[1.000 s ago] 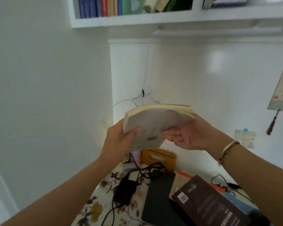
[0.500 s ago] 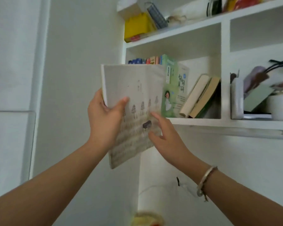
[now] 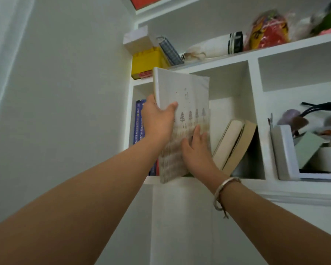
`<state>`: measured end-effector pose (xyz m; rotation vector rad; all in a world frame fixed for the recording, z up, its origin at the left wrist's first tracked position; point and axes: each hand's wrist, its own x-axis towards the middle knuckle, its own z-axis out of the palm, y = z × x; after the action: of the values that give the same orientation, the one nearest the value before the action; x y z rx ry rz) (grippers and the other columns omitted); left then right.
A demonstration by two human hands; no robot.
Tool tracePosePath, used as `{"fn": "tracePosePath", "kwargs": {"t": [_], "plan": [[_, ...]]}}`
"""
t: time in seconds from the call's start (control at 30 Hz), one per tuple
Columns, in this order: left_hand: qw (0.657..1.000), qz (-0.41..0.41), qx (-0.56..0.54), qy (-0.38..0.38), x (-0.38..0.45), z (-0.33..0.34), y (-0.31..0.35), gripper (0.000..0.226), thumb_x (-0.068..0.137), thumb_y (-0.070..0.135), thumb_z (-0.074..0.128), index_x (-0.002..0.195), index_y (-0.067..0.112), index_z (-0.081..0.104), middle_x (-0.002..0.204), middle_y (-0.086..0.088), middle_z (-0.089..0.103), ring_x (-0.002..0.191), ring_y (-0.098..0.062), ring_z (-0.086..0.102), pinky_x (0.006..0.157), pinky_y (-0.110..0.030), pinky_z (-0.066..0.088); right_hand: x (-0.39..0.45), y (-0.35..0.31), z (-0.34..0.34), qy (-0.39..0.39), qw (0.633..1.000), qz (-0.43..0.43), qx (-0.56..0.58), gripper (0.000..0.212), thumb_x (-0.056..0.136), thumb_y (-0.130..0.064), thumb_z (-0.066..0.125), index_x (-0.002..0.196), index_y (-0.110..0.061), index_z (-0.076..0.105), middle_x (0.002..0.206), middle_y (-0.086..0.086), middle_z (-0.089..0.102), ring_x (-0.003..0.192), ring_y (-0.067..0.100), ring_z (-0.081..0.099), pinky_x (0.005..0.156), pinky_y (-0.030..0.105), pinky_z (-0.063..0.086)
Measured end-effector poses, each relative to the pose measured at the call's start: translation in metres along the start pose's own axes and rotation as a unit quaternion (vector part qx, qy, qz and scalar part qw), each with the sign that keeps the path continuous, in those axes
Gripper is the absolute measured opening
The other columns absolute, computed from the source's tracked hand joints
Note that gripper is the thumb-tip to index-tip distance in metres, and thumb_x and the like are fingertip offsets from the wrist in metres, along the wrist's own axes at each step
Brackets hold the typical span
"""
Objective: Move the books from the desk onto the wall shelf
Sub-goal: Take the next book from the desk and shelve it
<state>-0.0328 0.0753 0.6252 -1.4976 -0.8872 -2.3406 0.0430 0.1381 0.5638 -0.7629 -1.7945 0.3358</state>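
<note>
A pale grey book with small trees drawn on its cover stands upright in front of the left compartment of the white wall shelf. My left hand grips its spine edge, thumb on the cover. My right hand lies with straight fingers against the lower cover. The book's bottom corner hangs just below the shelf board. Blue books stand at the compartment's left, mostly hidden behind my hand and the book. Two beige books lean at its right.
Above, a higher shelf carries a yellow box, a white box, a checked pouch and a red bag. The right compartment holds a white box and clutter. A bare white wall is to the left.
The view swung up from the desk to the shelf. Both hands raised the book, turned it upright and brought it against the left compartment, covering the green book seen before.
</note>
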Motion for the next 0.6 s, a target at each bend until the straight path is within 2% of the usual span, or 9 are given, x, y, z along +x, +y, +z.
{"fn": "tracePosePath", "kwargs": {"t": [0.1, 0.17, 0.23, 0.3, 0.37, 0.47, 0.53, 0.6], "plan": [[1.0, -0.01, 0.008, -0.022, 0.01, 0.017, -0.023, 0.03, 0.086, 0.016, 0.066, 0.109, 0.015, 0.048, 0.102, 0.002, 0.059, 0.093, -0.015, 0.062, 0.065, -0.017, 0.049, 0.019, 0.006, 0.014, -0.005, 0.998, 0.052, -0.035, 0.054, 0.101, -0.027, 0.024, 0.151, -0.009, 0.01, 0.159, 0.021, -0.005, 0.146, 0.041, 0.0, 0.119, 0.053, 0.01], [0.999, -0.007, 0.003, -0.051, 0.016, 0.027, -0.04, 0.036, 0.091, 0.016, 0.057, 0.122, 0.017, 0.038, 0.114, 0.0, 0.054, 0.106, -0.017, 0.059, 0.08, -0.029, 0.054, 0.03, 0.011, 0.019, 0.003, 0.996, 0.084, -0.003, 0.056, 0.1, -0.029, 0.026, 0.149, -0.005, 0.014, 0.155, 0.025, 0.014, 0.142, 0.042, 0.018, 0.115, 0.053, 0.021], [0.995, 0.019, -0.003, -0.095, 0.017, 0.032, -0.058, 0.05, 0.091, 0.016, 0.049, 0.134, 0.028, 0.026, 0.132, -0.001, 0.044, 0.122, -0.02, 0.048, 0.099, -0.045, 0.047, 0.047, 0.017, 0.025, -0.007, 0.994, 0.104, 0.01, 0.056, 0.099, -0.031, 0.024, 0.148, -0.002, 0.019, 0.152, 0.026, 0.024, 0.139, 0.041, 0.027, 0.113, 0.051, 0.025], [0.989, 0.032, 0.014, -0.144, 0.011, 0.03, -0.081, 0.064, 0.089, 0.021, 0.046, 0.14, 0.041, 0.014, 0.146, 0.004, 0.031, 0.135, -0.02, 0.033, 0.109, -0.051, 0.035, 0.066, 0.024, 0.031, -0.012, 0.99, 0.141, 0.018, 0.057, 0.1, -0.031, 0.02, 0.148, -0.002, 0.017, 0.155, 0.025, 0.021, 0.142, 0.041, 0.023, 0.115, 0.051, 0.022], [0.977, 0.056, 0.069, -0.194, -0.002, 0.024, -0.105, 0.068, 0.091, 0.032, 0.044, 0.144, 0.047, 0.002, 0.153, 0.009, 0.02, 0.142, -0.019, 0.021, 0.114, -0.053, 0.025, 0.081, 0.031, 0.037, 0.003, 0.979, 0.198, 0.052, 0.062, 0.098, -0.036, 0.018, 0.152, -0.008, 0.008, 0.158, 0.02, 0.016, 0.144, 0.038, 0.019, 0.117, 0.051, 0.018], [0.95, 0.066, 0.185, -0.243, -0.023, 0.015, -0.131, 0.065, 0.094, 0.057, 0.027, 0.142, 0.051, -0.016, 0.159, 0.012, -0.005, 0.147, -0.02, -0.007, 0.119, -0.051, 0.001, 0.096, 0.036, 0.041, 0.044, 0.962, 0.25, 0.105, 0.066, 0.094, -0.041, 0.018, 0.153, -0.017, 0.004, 0.157, 0.017, 0.02, 0.141, 0.037, 0.025, 0.115, 0.05, 0.023], [0.941, 0.062, 0.22, -0.249, -0.027, 0.014, -0.138, 0.066, 0.091, 0.059, 0.019, 0.139, 0.05, -0.025, 0.153, 0.019, -0.024, 0.139, -0.01, -0.028, 0.115, -0.041, -0.014, 0.1, 0.037, 0.042, 0.074, 0.949, 0.271, 0.145, 0.064, 0.095, -0.041, 0.018, 0.153, -0.019, 0.007, 0.157, 0.015, 0.02, 0.141, 0.036, 0.026, 0.116, 0.049, 0.024], [0.932, 0.08, 0.252, -0.246, -0.025, 0.015, -0.139, 0.064, 0.097, 0.053, 0.019, 0.137, 0.048, -0.03, 0.15, 0.022, -0.028, 0.132, -0.003, -0.035, 0.11, -0.034, -0.021, 0.106, 0.04, 0.044, 0.09, 0.941, 0.279, 0.167, 0.065, 0.092, -0.043, 0.016, 0.152, -0.017, 0.016, 0.155, 0.016, 0.025, 0.14, 0.035, 0.028, 0.116, 0.049, 0.023]]}}
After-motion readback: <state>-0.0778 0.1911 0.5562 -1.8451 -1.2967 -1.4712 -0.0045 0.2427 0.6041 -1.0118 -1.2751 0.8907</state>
